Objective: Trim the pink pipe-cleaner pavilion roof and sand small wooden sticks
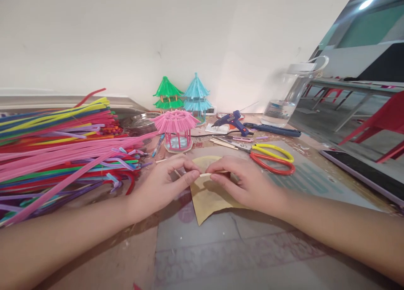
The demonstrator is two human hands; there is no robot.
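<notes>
My left hand (167, 182) pinches the end of a thin pale wooden stick (205, 175) between thumb and fingertips. Closed on the same stick from the other side is my right hand (249, 182), and its fingers hide part of the length. Whether it is one whole piece or two, I cannot tell. Beneath both hands lies a yellowish-tan sheet (208, 203) with a pointed lower corner. Just beyond my left hand stands a small pink pavilion (177, 130) made of pipe cleaners on a pale base. Orange-and-yellow-handled scissors (273, 159) lie beyond my right hand.
Bundles of coloured pipe cleaners (63, 155) cover the left side. Behind are a green pavilion (167, 92), a blue pavilion (196, 94), a metal bowl (142, 121) and a blue glue gun (232, 121). A clear water bottle (284, 96) and a phone-like dark tablet (362, 176) stand right.
</notes>
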